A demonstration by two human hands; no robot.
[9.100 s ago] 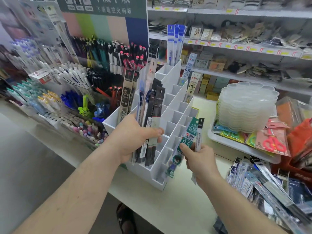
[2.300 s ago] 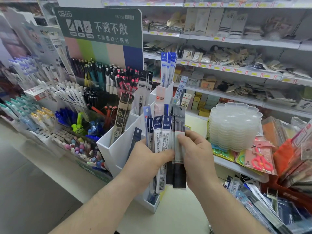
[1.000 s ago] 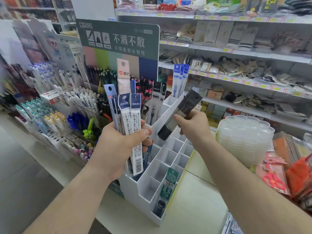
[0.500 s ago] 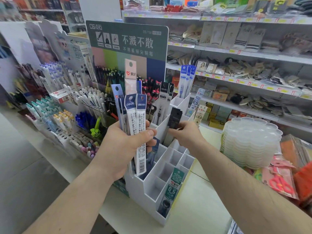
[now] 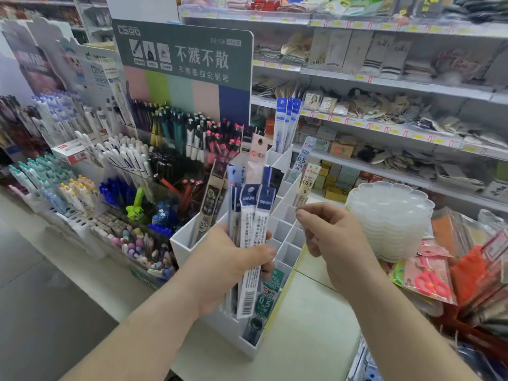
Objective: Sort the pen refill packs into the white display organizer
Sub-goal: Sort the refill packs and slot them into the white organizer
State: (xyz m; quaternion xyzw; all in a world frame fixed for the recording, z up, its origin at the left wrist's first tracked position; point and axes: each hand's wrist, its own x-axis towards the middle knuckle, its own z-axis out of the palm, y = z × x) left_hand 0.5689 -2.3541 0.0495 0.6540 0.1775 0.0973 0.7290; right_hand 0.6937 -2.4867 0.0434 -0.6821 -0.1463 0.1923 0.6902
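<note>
My left hand (image 5: 228, 264) grips a fanned bundle of pen refill packs (image 5: 253, 215), blue-topped and clear, upright in front of the white display organizer (image 5: 288, 240). My right hand (image 5: 332, 240) hovers just right of the bundle over the organizer's middle slots, fingers loosely curled and holding nothing. In the organizer stand black packs (image 5: 210, 199) at the left, blue packs (image 5: 286, 125) at the back, two 0.5 packs (image 5: 306, 174) at the right, and a green 0.5 pack (image 5: 265, 301) in a front slot. A dark pack (image 5: 275, 177) shows behind the bundle.
Pen displays (image 5: 123, 166) crowd the counter to the left of the organizer. A stack of clear plastic trays (image 5: 390, 215) stands at the right, with packaged scissors (image 5: 428, 279) and loose packs beyond. Store shelves (image 5: 384, 127) run behind.
My right hand has let go of the black refill pack in an organizer slot and has drawn back, now empty. My left hand has lowered the bundle a little.
</note>
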